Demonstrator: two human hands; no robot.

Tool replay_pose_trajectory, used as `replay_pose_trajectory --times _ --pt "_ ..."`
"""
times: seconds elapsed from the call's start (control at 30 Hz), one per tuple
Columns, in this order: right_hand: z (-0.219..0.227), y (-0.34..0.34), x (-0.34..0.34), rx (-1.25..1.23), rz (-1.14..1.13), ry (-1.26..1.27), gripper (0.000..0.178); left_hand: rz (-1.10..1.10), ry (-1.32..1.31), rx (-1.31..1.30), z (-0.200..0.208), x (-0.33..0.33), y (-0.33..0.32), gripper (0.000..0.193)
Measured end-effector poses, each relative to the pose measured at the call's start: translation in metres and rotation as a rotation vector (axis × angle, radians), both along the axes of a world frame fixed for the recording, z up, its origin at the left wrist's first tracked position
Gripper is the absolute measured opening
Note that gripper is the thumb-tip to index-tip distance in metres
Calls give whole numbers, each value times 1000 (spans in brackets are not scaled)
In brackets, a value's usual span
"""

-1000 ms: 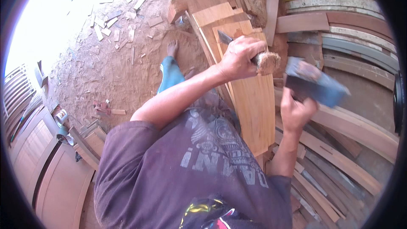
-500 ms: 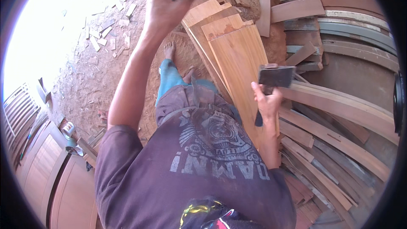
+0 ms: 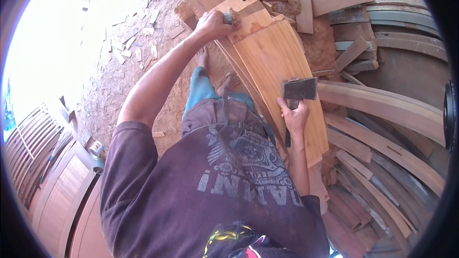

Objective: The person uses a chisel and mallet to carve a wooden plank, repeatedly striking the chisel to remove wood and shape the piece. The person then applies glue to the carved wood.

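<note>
My right hand (image 3: pixel 295 116) is wrapped round the handle of a hatchet (image 3: pixel 300 89). Its dark, squared metal head lies over a smooth, light-brown wooden board (image 3: pixel 267 50). At the far end of that board, my left hand (image 3: pixel 213 26) is closed round a small, rough brown piece with a blue-grey band (image 3: pixel 229 17); its kind is unclear. Beneath the hand are the stepped ends of several stacked boards, one with a thinner orange-brown board end (image 3: pixel 253 21) showing. The stack runs slantwise past my right side.
Curved and straight planks (image 3: pixel 382 110) crowd the right side. Wood offcuts (image 3: pixel 126 43) are scattered over the dirt floor at the far left. Panelled wooden doors (image 3: pixel 64 174) and a can (image 3: pixel 96 149) stand at the lower left. My bare feet are beside the stack.
My left hand has come down and toward me from above the far end of the stack, still gripping the small piece. The hatchet has shifted slightly left and nearer over the board.
</note>
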State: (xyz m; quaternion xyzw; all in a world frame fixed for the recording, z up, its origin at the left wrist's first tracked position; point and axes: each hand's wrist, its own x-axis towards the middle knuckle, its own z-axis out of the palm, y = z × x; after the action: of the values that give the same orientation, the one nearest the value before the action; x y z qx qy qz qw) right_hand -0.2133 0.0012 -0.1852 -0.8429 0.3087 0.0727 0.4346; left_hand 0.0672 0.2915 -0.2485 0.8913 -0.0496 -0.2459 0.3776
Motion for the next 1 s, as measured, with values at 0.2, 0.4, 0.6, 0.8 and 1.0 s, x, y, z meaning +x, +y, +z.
replay_pose_trajectory --times 0.2,0.4,0.6,0.8,1.0 --pt "12 -7 11 -55 4 -11 35 80 14 -107 -6 -7 3 64" --pt "11 -82 5 -443 30 -138 44 87 90 -52 16 -43 26 61" --pt "14 -69 -26 -487 116 -166 44 394 401 -363 16 -91 49 62" --pt "15 -37 -83 -354 296 -208 53 441 214 -414 9 -95 40 51" --pt "12 10 -113 -511 483 -162 80 402 249 -405 6 -91 47 57"
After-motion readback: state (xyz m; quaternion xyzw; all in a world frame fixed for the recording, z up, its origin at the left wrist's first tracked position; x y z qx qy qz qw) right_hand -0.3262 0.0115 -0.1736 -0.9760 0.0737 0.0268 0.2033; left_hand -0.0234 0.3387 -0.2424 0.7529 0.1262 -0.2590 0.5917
